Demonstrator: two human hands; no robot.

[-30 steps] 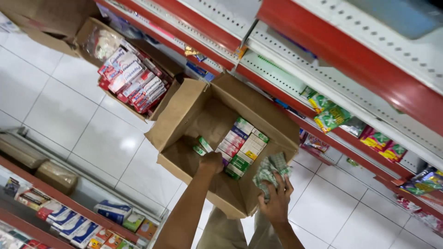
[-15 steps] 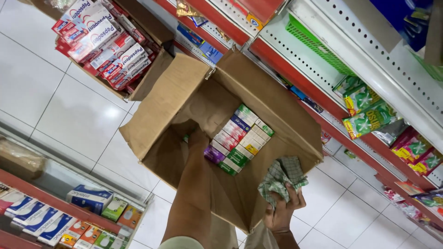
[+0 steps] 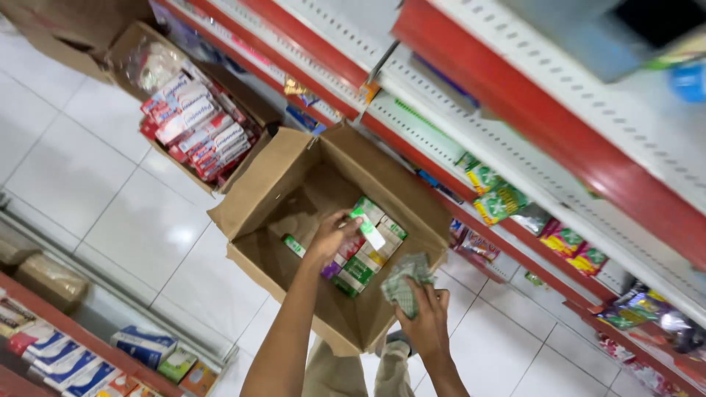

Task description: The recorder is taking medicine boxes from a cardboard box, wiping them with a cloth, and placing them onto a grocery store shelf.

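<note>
An open brown cardboard box (image 3: 265, 184) stands on the white tiled floor below me. Inside it lie several small green, white and purple packets (image 3: 368, 254) in a row. My left hand (image 3: 332, 237) is down in the box, its fingers closed on one green and white packet (image 3: 368, 229) that it lifts off the row. My right hand (image 3: 423, 312) hovers over the box's near right edge and grips a bunch of green packets (image 3: 403, 283).
A second open box (image 3: 193, 121) full of red and white cartons stands further back on the floor. Red and white shelves (image 3: 515, 125) with green and coloured sachets run along the right. A lower shelf (image 3: 81, 353) with blue and white packages sits at bottom left.
The view swung back and the box now sits lower in the picture. My left hand has come up from deep in the box with a green and white packet. My right hand keeps its bunch.
</note>
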